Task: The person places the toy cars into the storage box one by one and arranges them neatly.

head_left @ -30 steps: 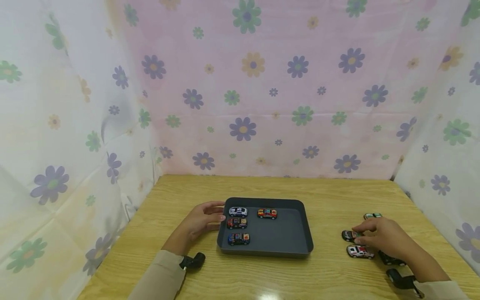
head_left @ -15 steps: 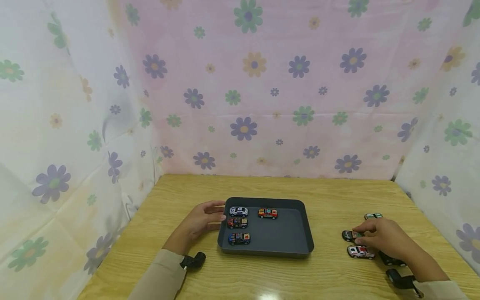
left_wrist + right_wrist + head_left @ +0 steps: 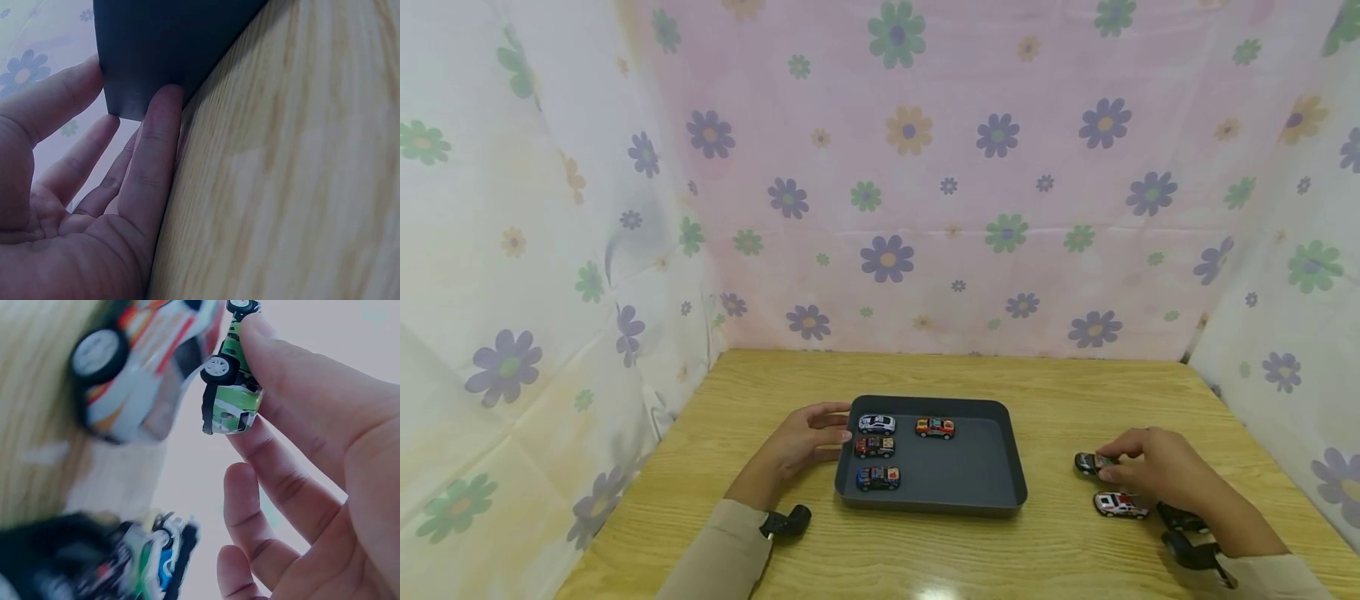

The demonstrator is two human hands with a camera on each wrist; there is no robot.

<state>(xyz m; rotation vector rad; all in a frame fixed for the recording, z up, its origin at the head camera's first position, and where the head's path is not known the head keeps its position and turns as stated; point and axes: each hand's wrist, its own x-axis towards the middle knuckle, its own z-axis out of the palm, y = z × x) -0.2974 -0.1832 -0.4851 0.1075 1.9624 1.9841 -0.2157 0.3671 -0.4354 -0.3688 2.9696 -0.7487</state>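
My right hand (image 3: 1157,467) pinches a toy car (image 3: 1086,463) between thumb and fingertips, at the right of the table. Up close in the right wrist view, this toy car (image 3: 236,406) has a green camouflage pattern and black wheels. Just nearer lies a white and red toy car (image 3: 1120,504), with a black toy car (image 3: 1182,518) partly under my wrist. My left hand (image 3: 801,437) touches the left wall of a dark grey tray (image 3: 928,505), thumb at the rim. Its fingers lie fairly straight against the outer wall in the left wrist view.
Inside the tray, a white toy car (image 3: 877,424), a red and black one (image 3: 875,447) and a blue one (image 3: 878,478) line the left side. A red and yellow toy car (image 3: 935,427) sits near the back wall. Floral cloth (image 3: 955,275) hangs behind the wooden table (image 3: 775,375).
My right hand has shifted slightly left and away from me with the pinched toy car, and now covers the green and white car behind it. My left hand and the tray stay put.
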